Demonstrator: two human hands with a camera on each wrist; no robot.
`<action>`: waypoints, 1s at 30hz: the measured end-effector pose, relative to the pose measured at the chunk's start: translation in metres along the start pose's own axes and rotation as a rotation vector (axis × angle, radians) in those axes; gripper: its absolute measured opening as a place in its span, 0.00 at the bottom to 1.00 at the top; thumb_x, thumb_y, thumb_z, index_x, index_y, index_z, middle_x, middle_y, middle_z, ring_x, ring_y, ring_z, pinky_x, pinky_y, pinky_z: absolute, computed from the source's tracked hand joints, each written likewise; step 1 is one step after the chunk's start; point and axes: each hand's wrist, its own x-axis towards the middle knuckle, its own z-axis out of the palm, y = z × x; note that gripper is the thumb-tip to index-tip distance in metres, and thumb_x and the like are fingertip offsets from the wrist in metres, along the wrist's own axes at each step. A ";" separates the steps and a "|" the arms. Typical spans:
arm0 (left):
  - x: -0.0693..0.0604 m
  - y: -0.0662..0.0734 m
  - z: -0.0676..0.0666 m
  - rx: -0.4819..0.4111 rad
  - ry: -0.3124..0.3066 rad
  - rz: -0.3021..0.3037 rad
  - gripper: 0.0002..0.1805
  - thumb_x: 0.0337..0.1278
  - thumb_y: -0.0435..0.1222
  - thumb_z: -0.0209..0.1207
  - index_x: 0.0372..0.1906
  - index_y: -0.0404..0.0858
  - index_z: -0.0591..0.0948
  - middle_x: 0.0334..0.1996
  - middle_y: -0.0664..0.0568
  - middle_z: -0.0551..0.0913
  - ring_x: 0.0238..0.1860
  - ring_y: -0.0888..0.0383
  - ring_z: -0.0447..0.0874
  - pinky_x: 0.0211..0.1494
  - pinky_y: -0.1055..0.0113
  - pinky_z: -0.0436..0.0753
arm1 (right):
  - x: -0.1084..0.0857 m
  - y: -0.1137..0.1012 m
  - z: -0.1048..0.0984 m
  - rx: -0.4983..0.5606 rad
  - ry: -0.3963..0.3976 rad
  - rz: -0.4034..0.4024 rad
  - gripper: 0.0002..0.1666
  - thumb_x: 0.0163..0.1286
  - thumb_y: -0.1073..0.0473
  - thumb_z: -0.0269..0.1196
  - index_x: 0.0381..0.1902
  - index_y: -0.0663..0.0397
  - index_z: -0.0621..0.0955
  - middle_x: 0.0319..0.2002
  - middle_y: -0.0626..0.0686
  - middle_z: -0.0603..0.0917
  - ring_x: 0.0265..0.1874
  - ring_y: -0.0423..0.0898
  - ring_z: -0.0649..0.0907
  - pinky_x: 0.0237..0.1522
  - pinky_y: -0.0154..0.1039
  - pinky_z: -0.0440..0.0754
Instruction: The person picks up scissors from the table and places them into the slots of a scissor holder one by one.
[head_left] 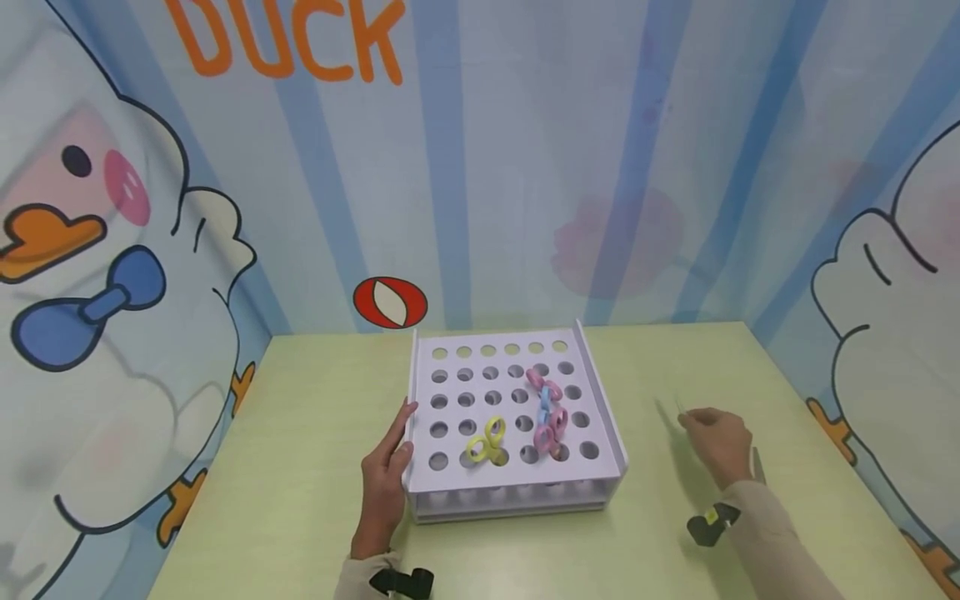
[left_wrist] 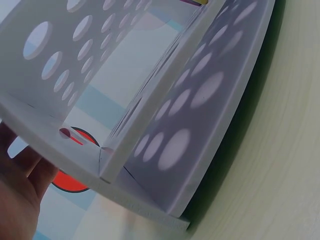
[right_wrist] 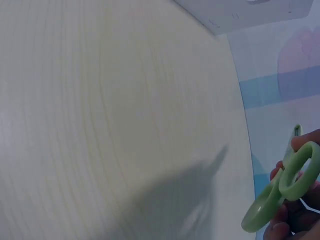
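Note:
A white rack (head_left: 480, 477) with rows of round holes stands on the table. My left hand (head_left: 385, 492) rests against its left side, fingers fairly straight along the side panel (left_wrist: 55, 152). My right hand (head_left: 716, 442) is raised over the table to the right of the rack and pinches a pair of scissors with pale green handles (right_wrist: 267, 205). Only the thin tip (head_left: 680, 404) of these scissors shows in the head view. Yellow-handled scissors (head_left: 477, 450) stand in the front holes. Pink handles (head_left: 543, 440) and a blue handle (head_left: 545, 400) cluster farther right in the rack.
The pale wood-look table (head_left: 315, 450) spreads to both sides of the rack. A printed curtain (head_left: 510, 167) with blue stripes and duck figures hangs behind the table and along both sides.

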 end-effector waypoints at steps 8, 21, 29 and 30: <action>0.000 0.001 0.000 -0.004 0.005 0.001 0.30 0.70 0.28 0.46 0.71 0.53 0.73 0.73 0.58 0.71 0.72 0.75 0.65 0.68 0.86 0.65 | 0.001 -0.004 -0.001 0.184 -0.192 0.044 0.31 0.77 0.51 0.50 0.65 0.72 0.72 0.63 0.69 0.78 0.71 0.68 0.68 0.71 0.66 0.63; -0.001 0.001 0.000 -0.001 0.005 0.008 0.30 0.69 0.27 0.46 0.71 0.52 0.73 0.72 0.56 0.72 0.71 0.75 0.66 0.67 0.86 0.66 | -0.005 -0.013 -0.002 0.286 -0.144 -0.031 0.26 0.74 0.55 0.58 0.67 0.58 0.75 0.31 0.34 0.89 0.34 0.27 0.81 0.42 0.31 0.76; -0.001 0.001 0.001 0.006 0.006 -0.016 0.30 0.69 0.29 0.46 0.71 0.55 0.73 0.72 0.59 0.71 0.71 0.76 0.66 0.67 0.87 0.65 | -0.009 -0.017 0.002 0.267 -0.111 -0.124 0.17 0.73 0.61 0.58 0.55 0.61 0.84 0.44 0.48 0.91 0.36 0.26 0.81 0.38 0.28 0.79; -0.001 0.002 0.001 0.008 0.005 -0.016 0.30 0.69 0.29 0.46 0.71 0.55 0.73 0.72 0.59 0.71 0.71 0.76 0.65 0.67 0.87 0.65 | -0.010 -0.018 0.002 0.255 -0.110 -0.136 0.17 0.73 0.61 0.58 0.55 0.61 0.83 0.45 0.51 0.91 0.36 0.26 0.81 0.39 0.27 0.79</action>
